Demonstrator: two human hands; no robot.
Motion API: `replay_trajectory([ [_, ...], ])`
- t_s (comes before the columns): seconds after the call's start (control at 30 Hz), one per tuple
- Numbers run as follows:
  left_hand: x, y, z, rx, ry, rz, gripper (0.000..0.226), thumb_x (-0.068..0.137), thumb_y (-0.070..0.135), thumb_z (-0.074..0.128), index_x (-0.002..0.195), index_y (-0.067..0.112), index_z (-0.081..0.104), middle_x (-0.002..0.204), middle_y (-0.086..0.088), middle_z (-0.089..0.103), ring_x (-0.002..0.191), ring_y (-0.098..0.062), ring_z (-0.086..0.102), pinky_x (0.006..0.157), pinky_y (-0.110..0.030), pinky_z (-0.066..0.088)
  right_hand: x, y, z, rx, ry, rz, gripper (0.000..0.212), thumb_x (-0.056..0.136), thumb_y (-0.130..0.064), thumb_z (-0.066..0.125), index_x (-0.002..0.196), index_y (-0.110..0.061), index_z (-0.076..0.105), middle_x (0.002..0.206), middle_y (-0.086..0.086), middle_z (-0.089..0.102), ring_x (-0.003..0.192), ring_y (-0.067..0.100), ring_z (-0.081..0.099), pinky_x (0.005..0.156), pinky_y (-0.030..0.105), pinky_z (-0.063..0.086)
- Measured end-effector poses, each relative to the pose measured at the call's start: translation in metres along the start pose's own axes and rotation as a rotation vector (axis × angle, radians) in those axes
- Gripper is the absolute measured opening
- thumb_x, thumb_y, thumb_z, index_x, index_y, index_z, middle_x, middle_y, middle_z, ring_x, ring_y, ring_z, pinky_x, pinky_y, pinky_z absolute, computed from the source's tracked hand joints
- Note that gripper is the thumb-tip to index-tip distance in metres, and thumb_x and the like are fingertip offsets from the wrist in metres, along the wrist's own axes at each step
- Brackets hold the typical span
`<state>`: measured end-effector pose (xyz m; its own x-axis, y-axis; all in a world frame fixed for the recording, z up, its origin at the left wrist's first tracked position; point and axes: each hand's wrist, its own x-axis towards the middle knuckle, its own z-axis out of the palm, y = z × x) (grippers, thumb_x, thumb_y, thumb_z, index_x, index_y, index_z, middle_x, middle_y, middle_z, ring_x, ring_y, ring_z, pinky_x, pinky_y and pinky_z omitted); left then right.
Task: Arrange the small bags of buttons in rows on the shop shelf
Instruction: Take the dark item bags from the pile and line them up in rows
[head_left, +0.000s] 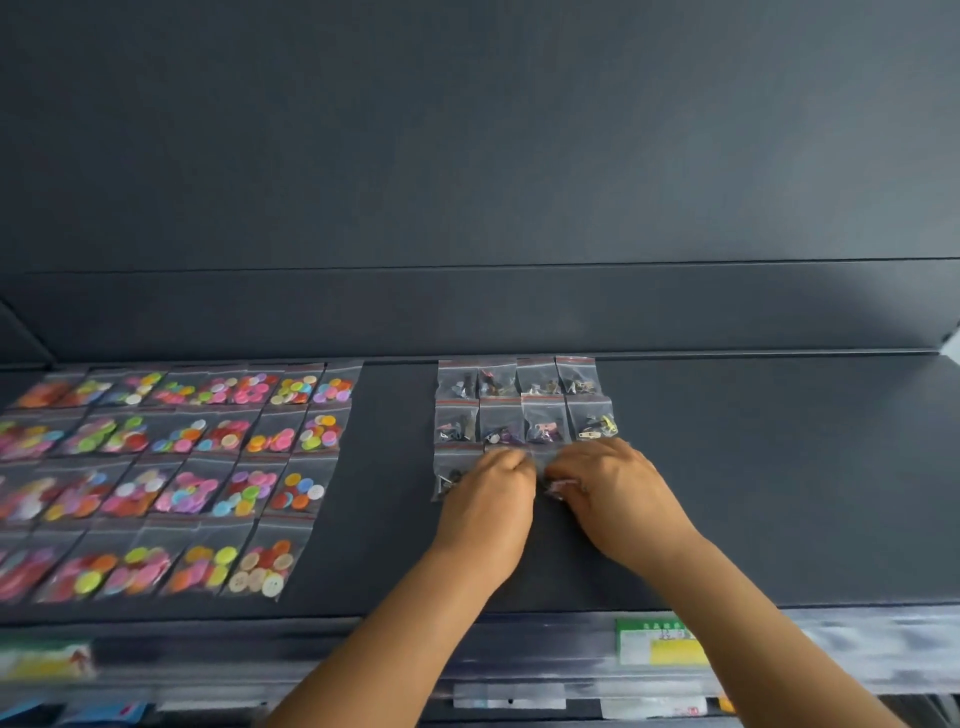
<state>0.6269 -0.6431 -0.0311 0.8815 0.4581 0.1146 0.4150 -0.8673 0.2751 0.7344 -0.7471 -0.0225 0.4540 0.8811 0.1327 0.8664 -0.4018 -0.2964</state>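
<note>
On the dark shelf (753, 467), several clear bags of bright buttons (208, 452) lie in rows on the left. A smaller block of clear bags with dark and metal pieces (524, 402) sits mid-shelf in two full rows. A third row begins with one bag (451, 475) at its left end. My left hand (488, 499) rests curled beside that bag, covering the spot to its right. My right hand (618, 493) pinches a small bag with pink contents (558, 486) against the shelf. Both hands almost touch.
The shelf's front rail (519, 654) carries price labels, among them a green and yellow tag (660, 642). A dark back panel (467, 312) rises behind the bags. Bare shelf surface stretches to the right of the small block.
</note>
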Motion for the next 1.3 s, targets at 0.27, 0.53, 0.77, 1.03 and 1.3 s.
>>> replay_trajectory([
  [0.27,-0.022,-0.025,-0.024,-0.037,0.123,-0.02,0.045,0.095,0.02,0.05,0.139,0.015,0.042,0.142,0.0,0.044,0.134,-0.017,0.033,0.105,-0.031,0.034,0.011,-0.036,-0.005,0.006,0.008,-0.039,0.04,0.091,-0.029,0.052,0.131,-0.024,0.051,0.132,-0.006,0.055,0.124,0.018,0.044,0.104,0.029,0.034],
  [0.53,-0.084,-0.118,-0.066,0.036,0.202,-0.192,0.055,0.096,0.038,0.046,0.146,0.023,0.03,0.149,0.005,0.034,0.138,-0.013,0.027,0.112,-0.027,0.022,0.04,-0.138,0.023,-0.002,-0.039,-0.171,0.065,0.09,-0.048,0.05,0.146,-0.028,0.025,0.15,-0.008,0.032,0.138,0.014,0.026,0.113,0.032,0.019],
  [0.77,-0.165,-0.224,-0.11,0.052,0.224,-0.343,0.058,0.095,0.041,0.045,0.147,0.028,0.024,0.151,0.006,0.03,0.14,-0.014,0.022,0.112,-0.03,0.023,0.057,-0.272,0.064,0.057,-0.073,-0.269,0.064,0.091,-0.046,0.05,0.147,-0.03,0.021,0.153,-0.008,0.026,0.142,0.015,0.02,0.115,0.034,0.015],
  [1.03,-0.251,-0.333,-0.164,0.11,0.255,-0.392,0.056,0.096,0.036,0.044,0.148,0.024,0.024,0.151,0.004,0.032,0.137,-0.017,0.027,0.113,-0.033,0.024,0.074,-0.414,0.104,0.118,-0.093,-0.364,0.063,0.091,-0.044,0.052,0.145,-0.025,0.027,0.15,-0.005,0.032,0.138,0.018,0.026,0.114,0.036,0.022],
  [1.3,-0.299,-0.414,-0.192,0.135,0.297,-0.468,0.054,0.096,0.035,0.046,0.145,0.02,0.032,0.145,0.001,0.04,0.133,-0.017,0.033,0.112,-0.031,0.026,0.097,-0.505,0.136,0.139,-0.148,-0.439,0.063,0.091,-0.047,0.049,0.146,-0.025,0.027,0.151,-0.005,0.031,0.139,0.017,0.025,0.116,0.037,0.02],
])
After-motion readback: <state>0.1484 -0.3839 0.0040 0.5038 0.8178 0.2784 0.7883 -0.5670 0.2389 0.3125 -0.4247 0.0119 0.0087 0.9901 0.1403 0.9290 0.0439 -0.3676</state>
